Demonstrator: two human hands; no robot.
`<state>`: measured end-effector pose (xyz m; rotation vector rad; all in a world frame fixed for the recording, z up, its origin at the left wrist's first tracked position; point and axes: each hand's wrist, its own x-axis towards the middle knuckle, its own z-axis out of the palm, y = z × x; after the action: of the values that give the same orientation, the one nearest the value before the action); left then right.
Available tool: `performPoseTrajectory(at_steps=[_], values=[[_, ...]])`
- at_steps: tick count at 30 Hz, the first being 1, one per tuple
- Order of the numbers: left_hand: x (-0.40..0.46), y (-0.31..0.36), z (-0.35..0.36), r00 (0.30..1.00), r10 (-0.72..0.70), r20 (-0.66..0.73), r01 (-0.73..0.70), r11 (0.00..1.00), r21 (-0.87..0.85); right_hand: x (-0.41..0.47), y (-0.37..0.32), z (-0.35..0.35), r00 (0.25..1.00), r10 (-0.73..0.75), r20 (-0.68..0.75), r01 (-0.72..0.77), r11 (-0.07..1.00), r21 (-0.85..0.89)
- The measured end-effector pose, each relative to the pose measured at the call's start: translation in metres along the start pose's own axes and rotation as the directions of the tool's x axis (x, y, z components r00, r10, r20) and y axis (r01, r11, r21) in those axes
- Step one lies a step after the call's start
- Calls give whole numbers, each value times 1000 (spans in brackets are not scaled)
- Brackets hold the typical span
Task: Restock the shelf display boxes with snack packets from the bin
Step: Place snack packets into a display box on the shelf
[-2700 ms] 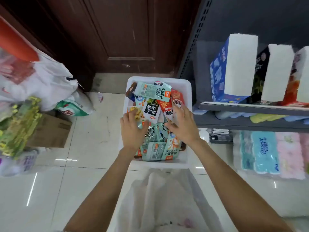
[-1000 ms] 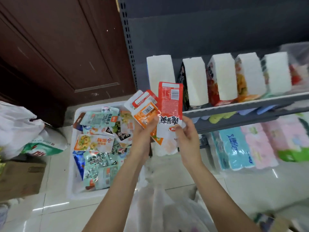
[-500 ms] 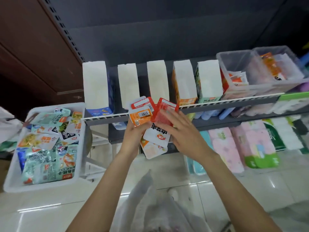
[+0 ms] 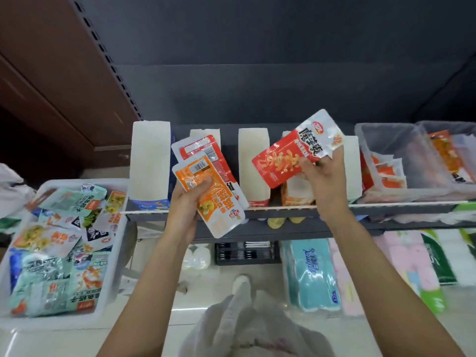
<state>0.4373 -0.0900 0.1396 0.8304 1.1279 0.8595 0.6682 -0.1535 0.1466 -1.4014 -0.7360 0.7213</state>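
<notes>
The red snack packet (image 4: 291, 155) is pinched at its lower right edge by the right hand (image 4: 324, 181), fingers curled onto it, and is held tilted above the shelf's front edge (image 4: 386, 205), in front of an orange-printed display box (image 4: 296, 191) near the middle of the shelf. The left hand (image 4: 185, 202) grips two more packets fanned together: an orange packet (image 4: 213, 199) in front, thumb pressed on its face, and a red-and-white packet (image 4: 203, 153) behind it. Both are barcode-side up and overlap the front edge of the shelf, left of centre.

A row of white-topped display boxes (image 4: 149, 161) stands along that shelf, side by side from its left end toward the middle. At the shelf's right end sit two clear plastic tubs (image 4: 386, 140) holding a few orange and red packets.

The white bin (image 4: 113, 300) rests beyond the left end of the shelf, lower down, heaped with mint-green, orange and dark packets (image 4: 54, 282). Under the shelf, wrapped tissue packs (image 4: 311, 274) in teal, pink and green lie on the lower level. A crumpled white plastic bag (image 4: 244, 328) sits between the person's forearms at the bottom.
</notes>
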Motion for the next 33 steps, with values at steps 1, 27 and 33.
performPoseTrajectory(at_steps=[1, 27, 33], values=[[5, 0, 0, 1000, 8, 0, -8, 1000, 14, 8, 0, 4, 1000, 17, -4, -16, 1000, 14], [25, -10, 1, 990, -24, -138, 24, 1000, -4, -7, 87, 7, 763, -228, 605, 645, 321, -693], [24, -10, 15, 999, -14, -29, 13, 1000, -17, -12, 39, 9, 877, -92, 472, 384, 724, -572]])
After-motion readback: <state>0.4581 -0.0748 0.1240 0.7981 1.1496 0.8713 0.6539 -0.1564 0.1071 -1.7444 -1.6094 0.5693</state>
